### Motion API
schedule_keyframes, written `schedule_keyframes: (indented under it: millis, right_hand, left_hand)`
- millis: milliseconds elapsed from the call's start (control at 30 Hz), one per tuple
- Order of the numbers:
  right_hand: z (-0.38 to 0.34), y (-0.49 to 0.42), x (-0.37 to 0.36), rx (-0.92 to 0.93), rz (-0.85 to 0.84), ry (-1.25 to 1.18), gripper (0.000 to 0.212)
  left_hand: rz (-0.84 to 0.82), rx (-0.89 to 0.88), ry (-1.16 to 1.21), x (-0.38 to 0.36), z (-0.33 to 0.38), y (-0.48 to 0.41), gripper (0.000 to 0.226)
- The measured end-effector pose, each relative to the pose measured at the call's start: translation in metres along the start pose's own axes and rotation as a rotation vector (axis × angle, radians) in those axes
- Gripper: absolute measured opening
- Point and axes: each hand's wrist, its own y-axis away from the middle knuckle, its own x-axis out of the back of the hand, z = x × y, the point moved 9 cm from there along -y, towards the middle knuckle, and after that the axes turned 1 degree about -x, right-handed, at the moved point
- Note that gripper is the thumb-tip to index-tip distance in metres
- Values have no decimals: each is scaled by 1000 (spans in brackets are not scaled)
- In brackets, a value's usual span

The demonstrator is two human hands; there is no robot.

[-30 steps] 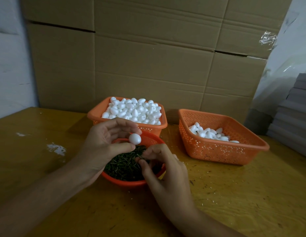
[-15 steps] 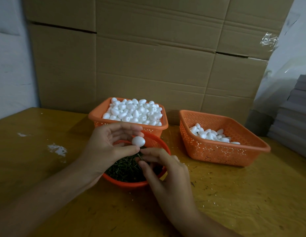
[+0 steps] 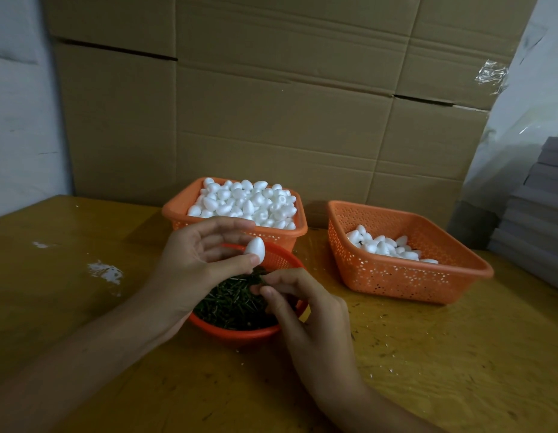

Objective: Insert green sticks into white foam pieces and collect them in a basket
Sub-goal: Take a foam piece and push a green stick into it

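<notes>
My left hand (image 3: 198,260) pinches a white egg-shaped foam piece (image 3: 255,250) between thumb and fingers, above the round orange bowl (image 3: 240,332) of green sticks (image 3: 230,303). My right hand (image 3: 302,310) reaches into that bowl, its thumb and fingertips pinched together on the green sticks at the pile's right side. Behind the bowl stands an orange basket (image 3: 180,210) heaped with plain foam pieces (image 3: 246,203). To the right, a second orange basket (image 3: 405,276) holds a small pile of foam pieces (image 3: 387,245).
The yellow wooden table (image 3: 443,354) carries green crumbs and white specks around the bowl, and a white scuff (image 3: 104,271) on the left. Cardboard boxes (image 3: 271,104) form a wall behind the baskets. A stack of grey sheets (image 3: 539,207) stands at the right edge.
My left hand has turned the foam piece a little, so it now stands more upright. My right hand's fingertips have worked at the sticks in the bowl.
</notes>
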Motion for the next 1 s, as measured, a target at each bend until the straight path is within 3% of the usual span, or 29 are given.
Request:
schedule_keyframes:
  millis: [467, 700, 833, 1000]
  right_hand:
    - [-2, -2, 1, -35, -4, -17, 23]
    - [-8, -2, 2, 10, -1, -33, 10]
    - [-12, -3, 6, 58, 35, 58, 13]
    - [0, -6, 15, -14, 84, -49, 12]
  left_hand:
    - [-31, 18, 80, -3, 0, 1, 30]
    - [-43, 20, 83, -4, 0, 1, 29]
    - [-41, 26, 113, -4, -1, 0, 28]
    - [-37, 45, 135, -5, -1, 1, 33]
